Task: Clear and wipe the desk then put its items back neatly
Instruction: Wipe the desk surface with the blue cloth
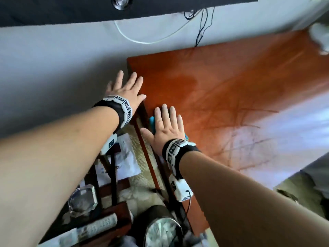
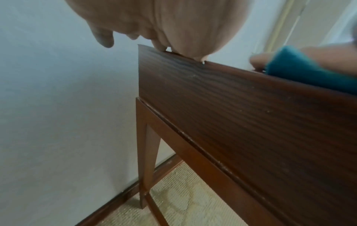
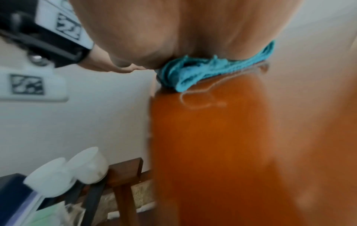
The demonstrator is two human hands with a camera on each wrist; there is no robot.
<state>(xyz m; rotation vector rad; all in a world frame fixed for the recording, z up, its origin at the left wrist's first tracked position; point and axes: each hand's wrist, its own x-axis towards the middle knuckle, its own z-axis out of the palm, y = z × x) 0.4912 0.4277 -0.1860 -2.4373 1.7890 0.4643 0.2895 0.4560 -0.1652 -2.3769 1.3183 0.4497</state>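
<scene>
Your right hand, grip open with fingers straight, is pressing a teal cloth flat at the left edge of the wooden counter. Your left hand, fingers also spread, is resting on the counter's far left corner.

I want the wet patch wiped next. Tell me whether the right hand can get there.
Probably yes: the right hand presses the blue cloth flat on the desk, and bare wood leads to the wet patch.
</scene>
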